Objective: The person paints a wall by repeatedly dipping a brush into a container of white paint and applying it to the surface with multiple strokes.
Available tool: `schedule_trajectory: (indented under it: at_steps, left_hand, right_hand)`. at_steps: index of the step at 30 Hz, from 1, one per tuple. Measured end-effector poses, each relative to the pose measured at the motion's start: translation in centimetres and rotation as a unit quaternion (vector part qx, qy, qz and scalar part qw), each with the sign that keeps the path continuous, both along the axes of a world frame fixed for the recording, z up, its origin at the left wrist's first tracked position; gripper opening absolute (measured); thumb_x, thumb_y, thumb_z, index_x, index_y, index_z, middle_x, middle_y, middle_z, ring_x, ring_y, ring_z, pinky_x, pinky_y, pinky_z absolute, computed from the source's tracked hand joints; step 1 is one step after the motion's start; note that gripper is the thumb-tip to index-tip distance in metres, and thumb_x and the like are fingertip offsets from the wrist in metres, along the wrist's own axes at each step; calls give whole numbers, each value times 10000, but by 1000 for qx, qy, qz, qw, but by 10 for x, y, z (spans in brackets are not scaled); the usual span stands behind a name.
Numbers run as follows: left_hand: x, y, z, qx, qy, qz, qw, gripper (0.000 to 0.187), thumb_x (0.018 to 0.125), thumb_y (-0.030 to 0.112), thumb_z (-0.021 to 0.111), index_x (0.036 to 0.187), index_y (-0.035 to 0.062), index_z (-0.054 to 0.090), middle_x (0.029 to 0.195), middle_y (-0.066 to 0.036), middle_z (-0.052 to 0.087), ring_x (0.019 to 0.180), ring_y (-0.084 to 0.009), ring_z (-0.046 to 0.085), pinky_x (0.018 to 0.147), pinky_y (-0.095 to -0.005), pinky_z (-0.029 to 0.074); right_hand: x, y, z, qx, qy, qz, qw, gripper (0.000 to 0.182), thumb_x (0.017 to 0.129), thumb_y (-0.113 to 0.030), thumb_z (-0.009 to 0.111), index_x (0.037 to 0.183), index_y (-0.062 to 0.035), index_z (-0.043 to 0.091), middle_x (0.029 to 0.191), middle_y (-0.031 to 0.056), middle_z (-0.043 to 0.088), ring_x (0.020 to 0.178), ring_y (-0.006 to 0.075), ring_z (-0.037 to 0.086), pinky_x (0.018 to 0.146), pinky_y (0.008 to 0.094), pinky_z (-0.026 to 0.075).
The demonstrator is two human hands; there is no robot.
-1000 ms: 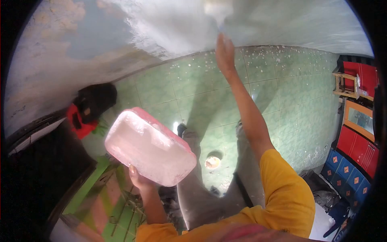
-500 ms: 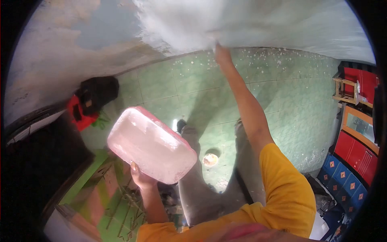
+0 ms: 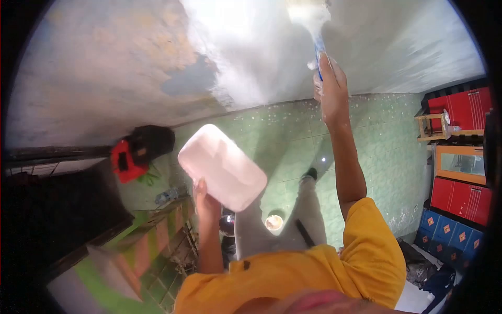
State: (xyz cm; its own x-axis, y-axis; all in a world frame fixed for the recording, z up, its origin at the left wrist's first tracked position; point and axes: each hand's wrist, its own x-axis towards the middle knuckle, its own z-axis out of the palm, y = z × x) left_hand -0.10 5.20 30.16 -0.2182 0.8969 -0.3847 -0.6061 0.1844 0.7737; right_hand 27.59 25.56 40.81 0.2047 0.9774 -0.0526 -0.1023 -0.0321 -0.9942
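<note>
The right hand point(image 3: 330, 83) grips a brush point(image 3: 315, 31) raised against the wall point(image 3: 251, 57); the left hand point(image 3: 205, 198) grasps a pink tub point(image 3: 222, 166) from below. The tub tilts, so paint could slop out onto the floor point(image 3: 293, 131) beneath it.

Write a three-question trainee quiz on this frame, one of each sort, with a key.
1. True or false: the right hand holds a brush against the wall.
2. What does the left hand hold? A) a bucket B) a pink tub C) a rag
3. What colour is the tiled floor?

Key: 1 true; 2 B; 3 green.
</note>
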Motion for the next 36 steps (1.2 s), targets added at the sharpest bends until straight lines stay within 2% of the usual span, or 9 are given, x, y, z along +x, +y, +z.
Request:
schedule_trajectory:
  at_steps: [6, 8, 12, 14, 20, 23, 24, 28, 36]
  left_hand:
    - [20, 43, 85, 43, -8, -45, 998, 547, 941, 352, 549, 1351, 46, 354, 1257, -94, 520, 1146, -204, 526, 947, -383, 433]
    - [35, 38, 110, 44, 3, -51, 998, 523, 947, 359, 547, 1333, 58, 362, 1229, -89, 537, 1109, -189, 548, 914, -363, 453]
    - [59, 43, 149, 61, 4, -78, 995, 548, 950, 369, 528, 1372, 57, 369, 1289, -70, 525, 1184, -191, 525, 981, -376, 421]
    - [79, 28, 164, 68, -1, -69, 995, 551, 948, 372, 532, 1378, 68, 370, 1294, -64, 525, 1192, -190, 521, 981, -371, 421]
    - [119, 5, 176, 99, 4, -74, 992, 611, 940, 383, 545, 1402, 42, 340, 1323, -101, 502, 1223, -211, 500, 1011, -379, 407]
    - [135, -4, 176, 95, 24, -60, 993, 731, 866, 405, 632, 1391, 47, 270, 1294, -131, 466, 1166, -227, 511, 904, -379, 481]
    - [139, -4, 175, 97, 35, -65, 993, 761, 855, 412, 640, 1398, 41, 258, 1304, -133, 454, 1181, -233, 497, 912, -387, 475]
    - [159, -13, 174, 93, 66, -65, 991, 829, 829, 429, 659, 1409, 21, 230, 1322, -145, 429, 1216, -250, 463, 930, -410, 462]
    - [171, -28, 160, 56, 61, -76, 994, 772, 862, 398, 640, 1393, 10, 235, 1281, -165, 466, 1145, -243, 499, 878, -401, 472]
  right_hand:
    - [7, -98, 84, 42, -148, -28, 988, 279, 985, -175, 504, 1099, 43, 637, 703, 12, 602, 521, 31, 443, 476, 202, 352]
    - [9, -138, 102, 40, -94, -45, 994, 263, 972, -143, 518, 1097, 56, 637, 707, 46, 631, 530, 49, 483, 490, 209, 382]
    - [23, -185, 125, 66, 11, -43, 997, 233, 961, -94, 509, 1058, 69, 645, 663, 67, 629, 534, 81, 520, 505, 225, 412]
    - [32, -204, 132, 78, -41, -42, 995, 225, 959, -84, 499, 1026, 69, 649, 648, 60, 623, 526, 85, 521, 508, 226, 412]
    - [58, -210, 153, 168, -248, 19, 954, 111, 872, -48, 610, 843, 50, 652, 598, 78, 590, 520, 107, 554, 480, 269, 419]
    - [66, -199, 158, 215, -353, 35, 910, 81, 852, -51, 640, 839, 27, 657, 616, 111, 588, 495, 160, 549, 480, 277, 417]
    - [67, -196, 162, 221, -356, 43, 907, 63, 836, -56, 661, 828, 6, 653, 644, 139, 596, 498, 244, 563, 483, 303, 429]
    - [75, -182, 154, 274, -375, 72, 882, 77, 838, -80, 665, 849, -6, 647, 675, 143, 621, 552, 322, 589, 511, 355, 455]
    - [74, -177, 137, 237, -364, 104, 895, 126, 867, -129, 652, 855, -4, 655, 691, 148, 621, 558, 310, 581, 535, 357, 457]
